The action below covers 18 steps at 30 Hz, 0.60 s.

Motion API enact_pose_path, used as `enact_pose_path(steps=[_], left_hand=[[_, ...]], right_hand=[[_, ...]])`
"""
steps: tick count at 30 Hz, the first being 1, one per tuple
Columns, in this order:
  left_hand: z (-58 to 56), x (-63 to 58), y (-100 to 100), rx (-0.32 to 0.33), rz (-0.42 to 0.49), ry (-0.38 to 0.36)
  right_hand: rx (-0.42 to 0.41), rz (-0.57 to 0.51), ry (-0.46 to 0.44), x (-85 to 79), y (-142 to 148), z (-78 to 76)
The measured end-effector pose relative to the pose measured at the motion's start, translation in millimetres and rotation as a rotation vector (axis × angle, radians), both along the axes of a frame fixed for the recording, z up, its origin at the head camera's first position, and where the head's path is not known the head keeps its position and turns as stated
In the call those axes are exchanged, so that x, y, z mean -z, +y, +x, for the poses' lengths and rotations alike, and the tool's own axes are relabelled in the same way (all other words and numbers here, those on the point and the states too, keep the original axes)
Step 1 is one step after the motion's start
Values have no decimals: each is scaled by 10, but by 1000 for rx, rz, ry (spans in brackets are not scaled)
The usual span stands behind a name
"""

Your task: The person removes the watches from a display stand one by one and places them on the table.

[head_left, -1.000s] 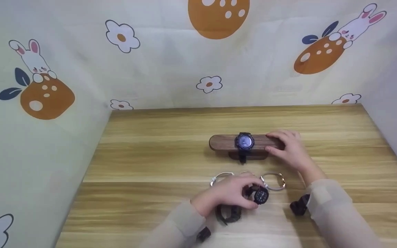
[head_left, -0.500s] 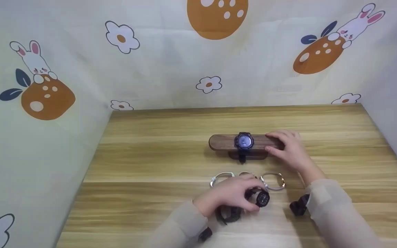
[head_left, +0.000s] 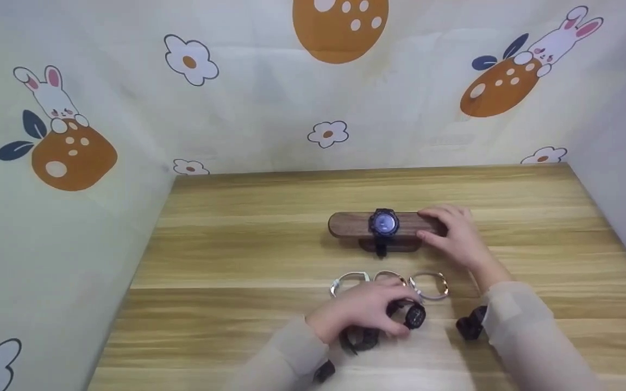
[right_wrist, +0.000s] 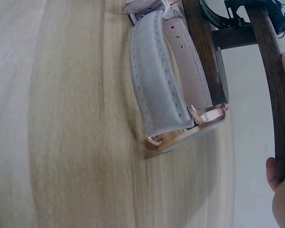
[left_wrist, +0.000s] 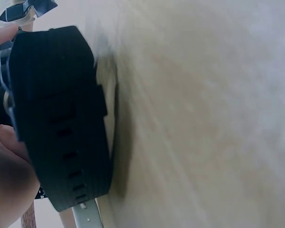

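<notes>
Right hand (head_left: 454,236) grips the wooden stand (head_left: 356,224) by one end, seemingly steadying it, while left hand (head_left: 361,308) holds a black watch (head_left: 415,316).

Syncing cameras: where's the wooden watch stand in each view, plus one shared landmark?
Head: wooden watch stand just right of centre, end held by the right hand.
Left wrist: likely the brown sliver at the bottom edge, far left; not certain.
Right wrist: stand upper right, reaching below mid-height.
Shared landmark: wood-grain tabletop.
</notes>
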<state>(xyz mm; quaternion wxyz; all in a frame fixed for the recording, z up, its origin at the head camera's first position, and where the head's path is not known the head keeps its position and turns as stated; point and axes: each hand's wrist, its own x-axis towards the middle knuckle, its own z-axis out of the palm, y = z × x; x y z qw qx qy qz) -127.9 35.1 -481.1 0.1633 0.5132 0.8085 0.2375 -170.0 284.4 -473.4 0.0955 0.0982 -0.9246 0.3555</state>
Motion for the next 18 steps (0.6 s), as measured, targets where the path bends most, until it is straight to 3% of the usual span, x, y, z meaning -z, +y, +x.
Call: enact_pose_path(steps=[8, 12, 18], left_hand=[[-3, -1, 14, 9, -7, 17], [6, 16, 33, 22, -14, 51], [44, 15, 92, 22, -106, 110]], right_hand=[[8, 0, -23, -10, -1, -4], [5, 8, 6, -7, -5, 3], [-3, 21, 50, 0, -8, 11]])
